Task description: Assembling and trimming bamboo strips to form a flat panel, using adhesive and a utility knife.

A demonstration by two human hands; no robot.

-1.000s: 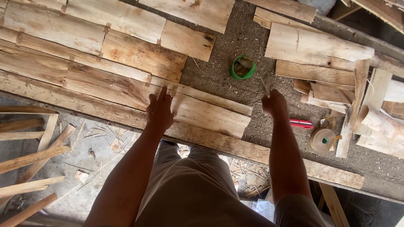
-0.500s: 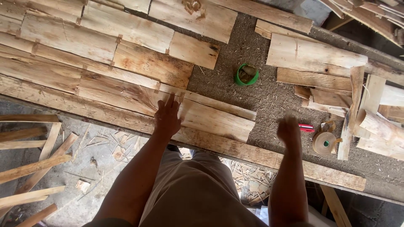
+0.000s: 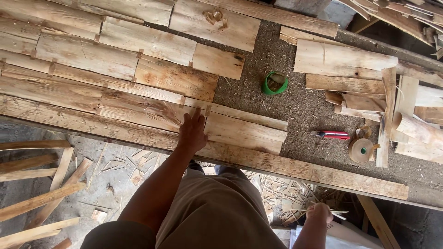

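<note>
Left of the green cup, left hand lies flat, fingers spread, on rough wood slats; judged light, stiff, splintery, best gripped by long edges. Below-right of the cup, right hand hangs closed on thin splinters. Right of it: red knife, tape roll. Gritty board bench, littered workshop floor.

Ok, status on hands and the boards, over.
Left hand flat on boards, holding nothing. Right hand down below bench edge, grip unclear. Cutter, tape roll, green cup off right, clear.
</note>
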